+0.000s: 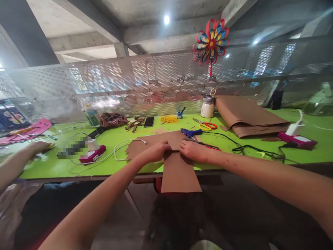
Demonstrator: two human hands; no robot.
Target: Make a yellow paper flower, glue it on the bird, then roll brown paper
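A sheet of brown kraft paper (180, 175) hangs down over the front edge of the green table. My left hand (159, 151) has its fingers curled down on the paper's upper left side, by a dark fold line. Across from it, my right hand (194, 151) grips the same fold at the right. More brown paper (145, 147) lies flat under and behind my hands. Just beyond my right hand rests a blue glue gun (191, 132) with a black cord. A dark, slim tool with red on its handle (212, 146) lies beside that hand, partly hidden.
Red and yellow scissors (208, 125), a lidded jar (207, 107) and a stack of brown paper (249, 116) stand farther back. Purple power strips (93, 155) and cables lie on both sides. Another person's hand (39, 148) is at the left. Perforated metal screening (104, 83) borders the table's back.
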